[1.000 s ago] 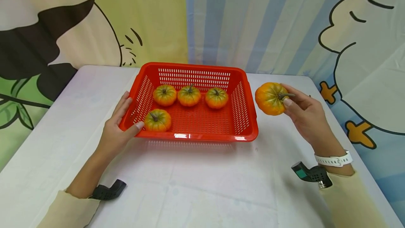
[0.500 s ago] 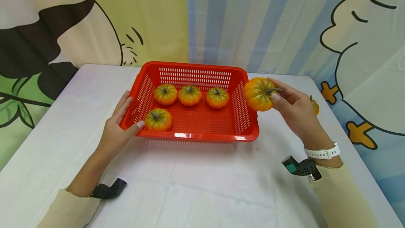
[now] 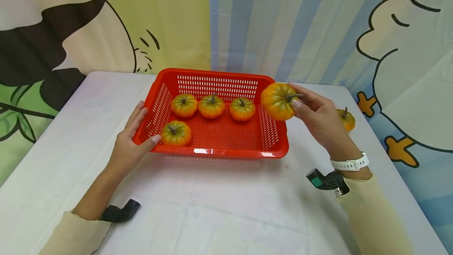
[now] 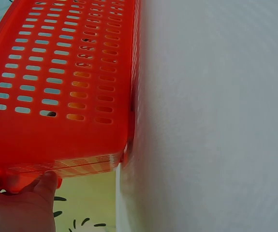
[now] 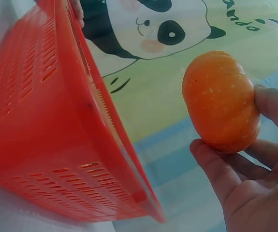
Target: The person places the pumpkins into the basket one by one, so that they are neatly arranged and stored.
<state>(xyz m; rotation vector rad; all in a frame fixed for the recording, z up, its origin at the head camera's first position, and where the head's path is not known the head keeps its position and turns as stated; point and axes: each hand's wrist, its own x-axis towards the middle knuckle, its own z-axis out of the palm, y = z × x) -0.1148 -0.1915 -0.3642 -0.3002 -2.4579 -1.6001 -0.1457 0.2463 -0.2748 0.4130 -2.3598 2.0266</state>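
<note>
A red plastic basket [image 3: 226, 153] stands on the table, with three small orange-and-green pumpkins in a row towards its back and one pumpkin [image 3: 175, 133] at its front left. My left hand [image 3: 126, 145] grips the basket's left end, thumb over the rim near the front corner and fingers along the outer side. Between thumb and fingers my right hand [image 3: 318, 123] pinches another pumpkin [image 3: 276, 102] by its stem side, raised over the basket's right rim. In the right wrist view that pumpkin's smooth orange underside [image 5: 221, 101] shows, apart from the basket wall.
One more pumpkin [image 3: 347, 119] lies on the white table [image 3: 226, 207] to the right, partly hidden behind my right hand. A printed cartoon curtain [image 3: 247, 23] hangs behind the table's back edge. Dark wrist devices [image 3: 122, 211] sit at both cuffs.
My right hand has carried its pumpkin leftwards, from beside the basket to over its right rim, uncovering the pumpkin on the table. The left hand and basket stay in place.
</note>
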